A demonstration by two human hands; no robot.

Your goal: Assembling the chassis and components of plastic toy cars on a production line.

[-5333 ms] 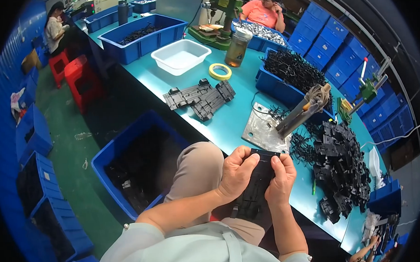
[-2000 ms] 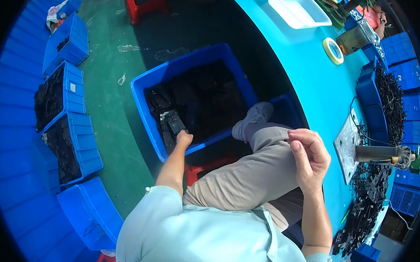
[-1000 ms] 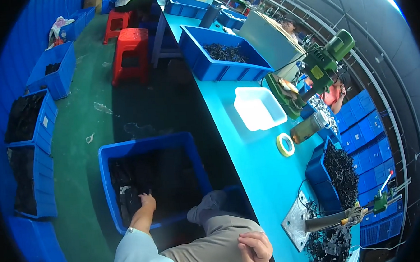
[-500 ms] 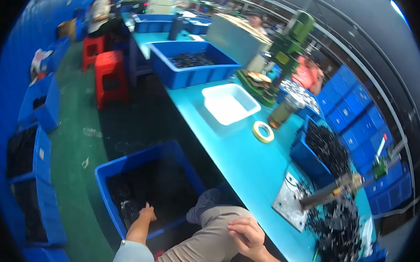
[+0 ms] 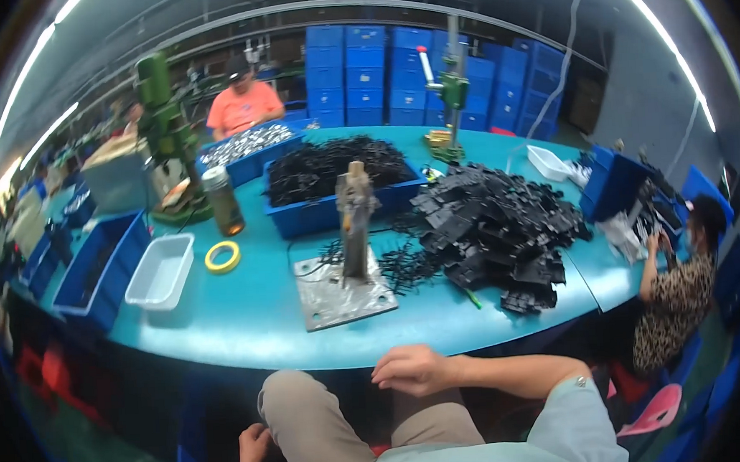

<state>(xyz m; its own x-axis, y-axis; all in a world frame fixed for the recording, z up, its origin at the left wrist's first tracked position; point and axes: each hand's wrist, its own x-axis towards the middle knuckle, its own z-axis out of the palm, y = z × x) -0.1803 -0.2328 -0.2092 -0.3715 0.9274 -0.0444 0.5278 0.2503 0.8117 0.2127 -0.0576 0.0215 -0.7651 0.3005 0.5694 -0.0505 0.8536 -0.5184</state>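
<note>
My right hand (image 5: 412, 371) hovers over my lap at the table's front edge, fingers loosely bent and slightly apart, nothing visible in it. Low beside my left knee is my left hand (image 5: 254, 443); its fingers are partly hidden and blurred, so its grip does not show. Straight ahead on the turquoise table (image 5: 248, 308) stands a metal base plate (image 5: 328, 300) with an upright post (image 5: 355, 223). A heap of flat black plastic parts (image 5: 504, 232) lies right of it, with thin black pieces (image 5: 409, 266) between. Behind the post, a blue bin (image 5: 302, 218) holds black strips (image 5: 337, 166).
Toward the left are a white tray (image 5: 161, 271), yellow tape roll (image 5: 222, 256), jar of brownish liquid (image 5: 223, 207), blue bin (image 5: 98, 308) and green press (image 5: 169, 141). A person in orange (image 5: 244, 104) sits opposite; another in patterned clothing (image 5: 678, 290) works at the right.
The view has swung right, from the floor bin to the table. My left hand, earlier in the blue bin of black parts, is now beside my knee. My right hand stays over my lap.
</note>
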